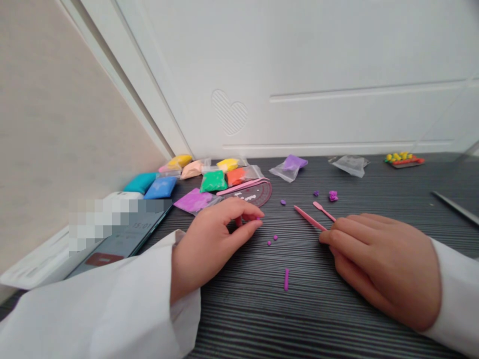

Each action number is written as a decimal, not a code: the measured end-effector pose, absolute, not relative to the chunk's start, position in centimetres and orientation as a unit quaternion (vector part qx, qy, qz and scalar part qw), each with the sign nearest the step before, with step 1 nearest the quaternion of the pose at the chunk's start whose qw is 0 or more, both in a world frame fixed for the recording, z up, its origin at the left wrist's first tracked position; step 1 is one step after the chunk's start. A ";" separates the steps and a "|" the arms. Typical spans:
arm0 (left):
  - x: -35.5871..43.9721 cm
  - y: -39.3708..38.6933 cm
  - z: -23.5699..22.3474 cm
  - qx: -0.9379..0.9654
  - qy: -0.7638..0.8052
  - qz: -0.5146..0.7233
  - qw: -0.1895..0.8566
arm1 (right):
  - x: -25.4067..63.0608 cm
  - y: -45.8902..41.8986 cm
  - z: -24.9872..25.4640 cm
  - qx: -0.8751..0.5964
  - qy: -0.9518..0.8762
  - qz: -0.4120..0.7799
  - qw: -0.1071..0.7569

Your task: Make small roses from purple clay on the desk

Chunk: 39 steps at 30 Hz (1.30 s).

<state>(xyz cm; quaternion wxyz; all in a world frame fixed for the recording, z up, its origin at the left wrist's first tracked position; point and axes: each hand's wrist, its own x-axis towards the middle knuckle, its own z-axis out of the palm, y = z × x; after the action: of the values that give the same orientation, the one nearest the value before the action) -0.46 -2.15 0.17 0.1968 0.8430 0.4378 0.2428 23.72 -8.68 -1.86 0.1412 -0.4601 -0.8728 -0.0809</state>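
Observation:
A tiny piece of purple clay (258, 218) shows between the thumb and forefinger of my left hand (215, 239), which is closed in a pinch above the table. My right hand (381, 264) is closed, palm down, its fingertips on a pink pointed modelling tool (310, 218). A second pink tool with a small flat head (324, 210) runs under its knuckles; the thumb is mostly hidden. Between the hands lie two little purple clay balls (272, 240) and a short purple clay stick (286, 279). Farther back are a crumpled purple clay lump (333, 196) and two darker bits (283, 202).
Bagged clay, including a green pack (213, 181), lines the back left. Near it lie a round dark board (265, 193) and a pink strip (243, 186). A phone (123, 244) is at left. Yellow-and-red clay pieces (404, 159) and a grey blade-like tool (454, 206) lie right.

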 end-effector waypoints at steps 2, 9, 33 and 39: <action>-0.5 -2.0 0.0 0.851 0.418 0.249 0.198 | 23.7 -8.7 -1.9 -0.460 -0.873 -0.083 0.141; -0.6 -1.9 -0.2 0.848 0.418 0.254 0.203 | 23.8 -8.8 -1.9 -0.458 -0.873 -0.087 0.144; -0.5 -1.6 -0.5 0.847 0.424 0.183 0.262 | 23.8 -8.5 -1.7 -0.449 -0.878 -0.109 0.128; -0.8 -1.1 -0.7 0.907 0.331 0.174 0.193 | 23.7 -8.5 -1.6 -0.450 -0.876 -0.114 0.128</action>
<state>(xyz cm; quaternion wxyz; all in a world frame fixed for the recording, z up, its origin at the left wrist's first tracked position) -0.79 -1.07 -0.69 0.1928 0.9072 0.3309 0.1740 23.67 -8.45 -1.61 0.1283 -0.4502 -0.8762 -0.1145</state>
